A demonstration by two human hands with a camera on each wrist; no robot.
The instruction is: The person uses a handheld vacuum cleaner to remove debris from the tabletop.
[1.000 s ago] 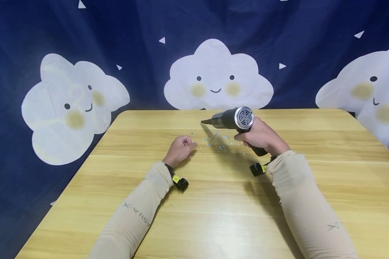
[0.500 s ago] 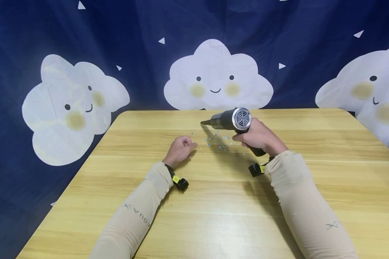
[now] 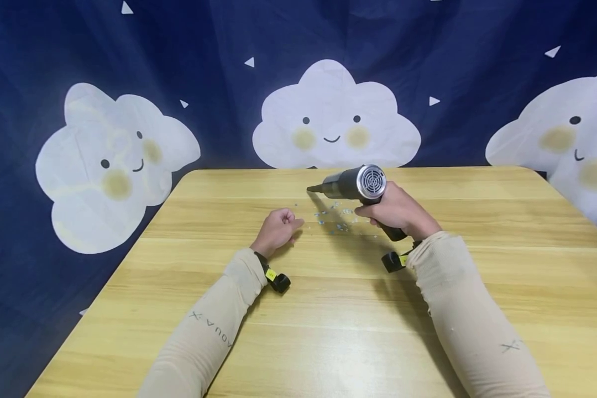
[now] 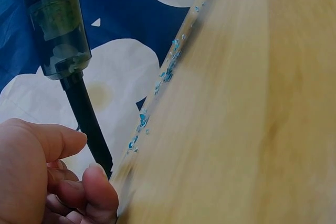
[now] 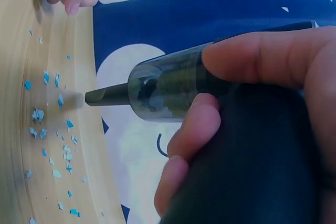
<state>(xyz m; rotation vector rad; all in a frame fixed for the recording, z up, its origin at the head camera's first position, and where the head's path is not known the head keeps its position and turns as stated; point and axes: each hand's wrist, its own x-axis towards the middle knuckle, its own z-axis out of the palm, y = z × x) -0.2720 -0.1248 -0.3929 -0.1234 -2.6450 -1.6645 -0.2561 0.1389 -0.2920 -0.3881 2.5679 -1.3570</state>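
My right hand (image 3: 402, 209) grips the handle of a black handheld vacuum cleaner (image 3: 347, 184) with a silver vented end cap. Its thin nozzle (image 5: 107, 96) points left, just above the tabletop. Through the see-through dust cup (image 5: 165, 85) a greenish filter shows, with pale bits near the front. Small blue and white paper scraps (image 5: 38, 115) lie scattered on the wood below and in front of the vacuum. Left of the scraps, my left hand (image 3: 277, 231) rests at the table with loosely curled fingers and holds nothing.
The light wooden table (image 3: 298, 331) spans the lower view, its far edge against a dark blue curtain (image 3: 219, 33) printed with white clouds. Each wrist wears a black camera, the left camera (image 3: 279, 283) and the right camera (image 3: 392, 261).
The right hand and the vacuum have shifted very slightly left over the last second. The left hand stays where it was, and the scraps look unchanged.
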